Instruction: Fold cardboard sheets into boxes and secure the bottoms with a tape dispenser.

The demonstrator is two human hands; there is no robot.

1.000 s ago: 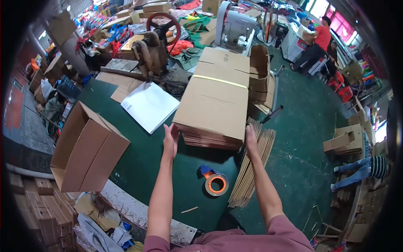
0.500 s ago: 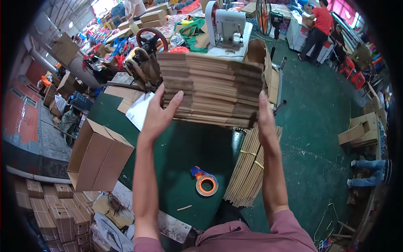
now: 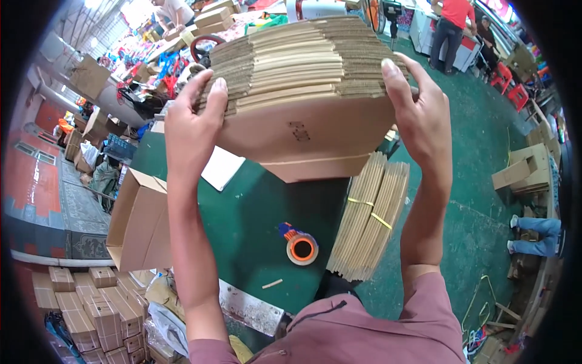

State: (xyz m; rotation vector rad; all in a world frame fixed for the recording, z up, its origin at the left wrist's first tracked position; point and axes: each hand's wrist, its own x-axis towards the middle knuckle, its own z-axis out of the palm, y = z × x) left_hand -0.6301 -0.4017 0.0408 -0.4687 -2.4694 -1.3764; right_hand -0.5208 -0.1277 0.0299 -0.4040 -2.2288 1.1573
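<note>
A thick stack of flattened cardboard boxes [image 3: 297,67] is held up over the far part of the green table [image 3: 260,218]. My left hand [image 3: 197,115] clasps its left end and my right hand [image 3: 419,106] its right end, thumbs toward me. The stack is tilted, so its layered edges and the brown underside of the lowest sheet both show. Below it on the table lies a tape dispenser [image 3: 298,246] with an orange hub. Right of that rest bundles of flat cardboard [image 3: 368,218] tied with yellow strapping.
An open carton [image 3: 139,218] stands left of my left forearm. White paper [image 3: 222,167] lies under the stack. Strapped bundles of cartons [image 3: 100,309] are piled at lower left. A white machine [image 3: 321,8] stands beyond the stack; a person in red [image 3: 451,30] is at far right.
Both hands have raised the stack and tipped it, exposing its printed underside. It now hides most of the white machine behind it.
</note>
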